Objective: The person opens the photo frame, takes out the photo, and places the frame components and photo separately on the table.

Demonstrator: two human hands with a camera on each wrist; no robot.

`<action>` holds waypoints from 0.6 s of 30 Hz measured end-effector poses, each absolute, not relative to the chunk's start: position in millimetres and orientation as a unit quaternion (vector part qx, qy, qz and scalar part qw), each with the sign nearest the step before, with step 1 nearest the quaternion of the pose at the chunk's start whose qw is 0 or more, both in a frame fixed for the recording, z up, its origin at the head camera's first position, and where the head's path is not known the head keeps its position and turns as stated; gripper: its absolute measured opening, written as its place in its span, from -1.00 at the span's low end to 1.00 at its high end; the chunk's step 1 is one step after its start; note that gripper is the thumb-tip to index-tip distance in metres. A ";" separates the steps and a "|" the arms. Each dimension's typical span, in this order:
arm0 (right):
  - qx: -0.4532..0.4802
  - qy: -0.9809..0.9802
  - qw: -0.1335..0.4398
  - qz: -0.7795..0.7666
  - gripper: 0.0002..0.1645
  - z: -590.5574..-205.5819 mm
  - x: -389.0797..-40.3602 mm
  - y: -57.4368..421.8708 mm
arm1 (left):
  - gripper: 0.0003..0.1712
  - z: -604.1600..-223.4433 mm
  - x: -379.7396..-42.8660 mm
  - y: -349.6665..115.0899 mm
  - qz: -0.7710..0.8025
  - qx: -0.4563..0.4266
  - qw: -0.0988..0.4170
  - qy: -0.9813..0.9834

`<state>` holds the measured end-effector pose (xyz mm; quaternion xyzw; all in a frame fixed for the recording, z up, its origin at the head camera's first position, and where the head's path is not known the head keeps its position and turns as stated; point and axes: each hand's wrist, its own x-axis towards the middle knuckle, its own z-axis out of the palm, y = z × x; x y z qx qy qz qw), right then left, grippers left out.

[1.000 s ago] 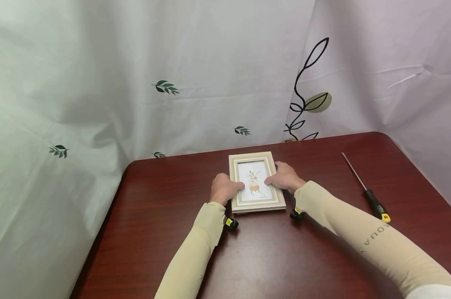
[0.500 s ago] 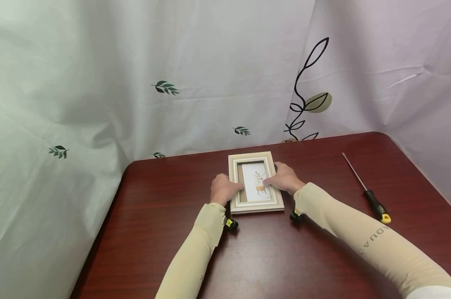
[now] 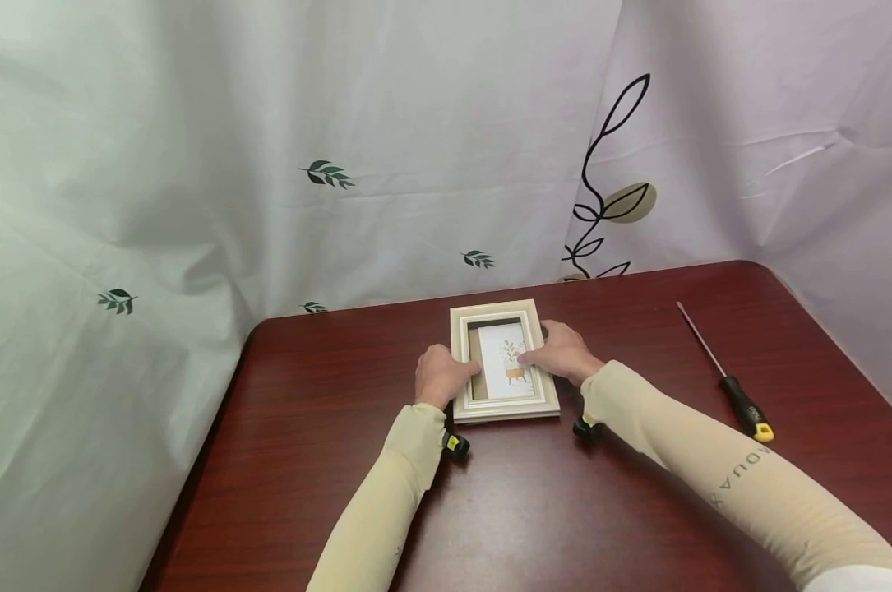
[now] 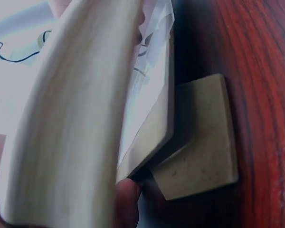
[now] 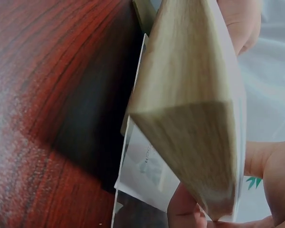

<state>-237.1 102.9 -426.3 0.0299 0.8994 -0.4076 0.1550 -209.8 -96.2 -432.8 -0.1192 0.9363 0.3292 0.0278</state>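
Note:
Both hands hold a cream picture frame [image 3: 493, 310] close over the table. My left hand [image 3: 440, 376] grips its left side, thumb on the front and fingers beneath. On the opposite side my right hand [image 3: 561, 352] grips it the same way. Through the opening a white card [image 3: 496, 362] with a potted-plant drawing sits off to the right, leaving a brown strip of backing board [image 3: 478, 385] on the left. In the left wrist view the board [image 4: 154, 135] stands apart from the moulding [image 4: 71, 114], and its stand flap [image 4: 204, 142] hangs out below. The card's corner [image 5: 145, 161] juts out under the frame in the right wrist view.
A screwdriver [image 3: 737, 399] with a black and yellow handle lies on the right of the dark red wooden table [image 3: 327, 395]. White cloth [image 3: 416, 123] printed with leaves hangs behind the table and down both sides.
The card and backing have slipped to the right behind the frame's opening, baring the brown strip. Both hands and the frame have shifted very slightly left.

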 end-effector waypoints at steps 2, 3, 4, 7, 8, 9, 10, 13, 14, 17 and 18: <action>0.030 0.900 0.153 -0.407 0.00 -426.2 -237.2 103.2 | -0.59 -432.4 -209.2 -95.2 0.324 -0.114 0.022 0.939; 0.031 0.901 0.152 -0.405 -0.01 -425.9 -236.9 103.3 | -0.59 -432.3 -208.9 -94.8 0.321 -0.112 0.017 0.940; 0.031 0.902 0.151 -0.404 -0.01 -425.7 -236.5 103.2 | -0.59 -432.1 -208.5 -94.5 0.315 -0.109 0.011 0.943; 0.033 0.901 0.150 -0.405 0.00 -425.3 -235.8 102.5 | -0.66 -431.5 -207.4 -93.8 0.296 -0.096 -0.017 0.950; 0.034 0.901 0.150 -0.405 0.00 -425.3 -235.5 102.4 | -0.69 -431.6 -207.1 -93.6 0.289 -0.091 -0.028 0.953; 0.034 0.901 0.149 -0.406 0.01 -425.0 -235.3 102.2 | -0.71 -431.5 -206.8 -93.3 0.283 -0.085 -0.038 0.955; 0.034 0.900 0.147 -0.409 0.01 -424.6 -235.1 102.0 | -0.72 -431.5 -206.5 -93.1 0.275 -0.081 -0.047 0.957; 0.029 0.899 0.140 -0.414 -0.01 -421.9 -234.0 101.2 | -0.63 -430.8 -206.1 -93.0 0.261 -0.074 -0.067 0.960; 0.026 0.898 0.136 -0.418 -0.03 -420.5 -233.4 100.8 | -0.59 -430.0 -205.9 -93.2 0.260 -0.074 -0.070 0.960; 0.009 0.901 0.119 -0.417 -0.09 -415.5 -231.2 98.8 | -0.46 -426.2 -206.2 -95.3 0.255 -0.078 -0.081 0.960; 0.002 0.903 0.113 -0.414 -0.10 -414.1 -230.5 98.0 | -0.45 -424.5 -206.5 -96.7 0.254 -0.077 -0.085 0.960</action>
